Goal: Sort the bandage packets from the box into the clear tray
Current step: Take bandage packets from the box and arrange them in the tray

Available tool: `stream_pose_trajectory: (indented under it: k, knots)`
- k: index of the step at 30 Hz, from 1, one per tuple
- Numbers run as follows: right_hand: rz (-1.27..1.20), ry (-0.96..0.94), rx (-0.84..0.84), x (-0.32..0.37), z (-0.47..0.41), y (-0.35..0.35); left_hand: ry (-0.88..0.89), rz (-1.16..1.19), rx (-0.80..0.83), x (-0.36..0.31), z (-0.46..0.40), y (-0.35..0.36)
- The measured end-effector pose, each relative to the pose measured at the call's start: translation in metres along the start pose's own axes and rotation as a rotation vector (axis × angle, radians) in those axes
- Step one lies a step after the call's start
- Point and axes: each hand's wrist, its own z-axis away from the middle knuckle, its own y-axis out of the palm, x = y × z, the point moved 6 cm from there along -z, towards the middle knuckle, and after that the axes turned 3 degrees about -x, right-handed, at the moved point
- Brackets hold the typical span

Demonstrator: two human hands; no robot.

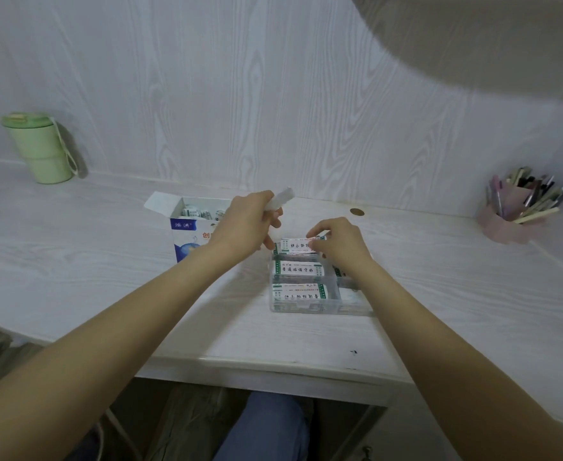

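A blue and white cardboard box (183, 227) stands open on the desk, with several bandage packets (192, 212) upright inside. Just to its right my left hand (245, 224) grips a white packet (281, 196) that sticks out past the fingers. The clear tray (306, 309) lies in front of the box's right side and holds stacked white and green packets (298, 270) in its compartments. My right hand (336, 242) pinches a packet (295, 245) lying at the tray's far end. My right forearm hides the tray's right side.
A pale green lidded cup (39, 148) stands at the back left by the wall. A pink holder full of pens (519, 207) sits at the far right. A small round brass cap (357, 211) is set in the desk behind the tray. The desk's front edge (273, 364) runs below my forearms.
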Motion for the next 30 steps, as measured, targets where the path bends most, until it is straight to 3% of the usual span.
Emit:
stream_pose_trajectory:
  k: [7, 18, 30]
  knots:
    - [0.262, -0.066, 0.014, 0.010, 0.001, 0.003, -0.005, -0.090, 0.137, 0.003, -0.007, 0.020]
    - [0.252, -0.079, 0.104, 0.014, -0.002, 0.013, -0.041, -0.217, 0.216, 0.012, -0.011, 0.034]
    - [0.300, -0.050, 0.170, 0.018, -0.005, 0.016, -0.069, -0.182, 0.234, 0.013, -0.007, 0.031]
